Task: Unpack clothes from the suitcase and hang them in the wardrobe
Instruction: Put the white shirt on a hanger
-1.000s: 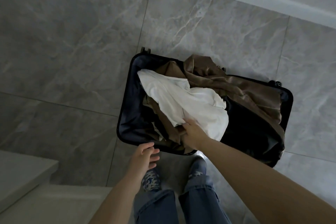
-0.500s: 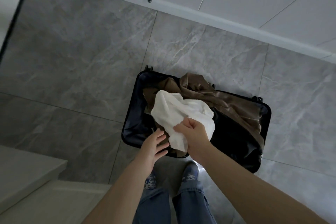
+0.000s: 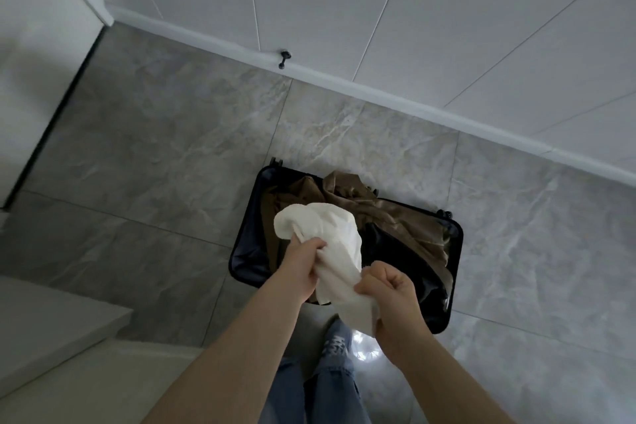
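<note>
A person's left hand point(image 3: 303, 263) and right hand point(image 3: 390, 293) lift a crumpled white cloth garment point(image 3: 330, 241) above an open black hard-shell suitcase point(image 3: 454, 251) lying on the grey marble-patterned tile floor point(image 3: 155, 165). The fingers of both hands are clamped on the white fabric. Rumpled brown satin clothing point(image 3: 389, 213) lies in the suitcase, near a white skirting board point(image 3: 378, 93).
</note>
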`<action>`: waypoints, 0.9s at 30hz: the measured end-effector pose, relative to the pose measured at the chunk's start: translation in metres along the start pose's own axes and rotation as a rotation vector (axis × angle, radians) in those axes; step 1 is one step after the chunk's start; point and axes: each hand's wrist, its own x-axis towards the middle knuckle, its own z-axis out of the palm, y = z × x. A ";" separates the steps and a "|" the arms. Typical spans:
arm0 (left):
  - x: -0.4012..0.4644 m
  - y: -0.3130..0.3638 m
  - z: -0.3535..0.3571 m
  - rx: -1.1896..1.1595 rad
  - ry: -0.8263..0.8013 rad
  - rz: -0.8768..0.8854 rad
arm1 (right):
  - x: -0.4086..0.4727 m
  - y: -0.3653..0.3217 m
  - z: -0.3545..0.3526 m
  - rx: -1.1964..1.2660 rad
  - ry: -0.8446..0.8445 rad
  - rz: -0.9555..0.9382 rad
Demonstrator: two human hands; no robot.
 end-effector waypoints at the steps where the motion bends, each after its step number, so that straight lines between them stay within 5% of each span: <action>1: -0.010 0.004 0.009 0.058 0.015 0.047 | -0.006 -0.004 -0.001 0.025 0.053 -0.003; 6: -0.062 0.015 0.040 0.350 0.036 0.226 | -0.023 -0.022 -0.011 -0.148 0.349 -0.037; 16: -0.175 0.007 0.087 0.701 -0.106 0.597 | -0.072 -0.095 -0.003 -0.494 0.285 -0.236; 22: -0.221 0.018 0.108 0.442 -0.361 0.483 | -0.122 -0.129 -0.039 -0.385 0.347 -0.382; 27: -0.245 0.033 0.126 0.468 -0.204 0.547 | -0.168 -0.163 -0.070 -0.459 0.346 -0.543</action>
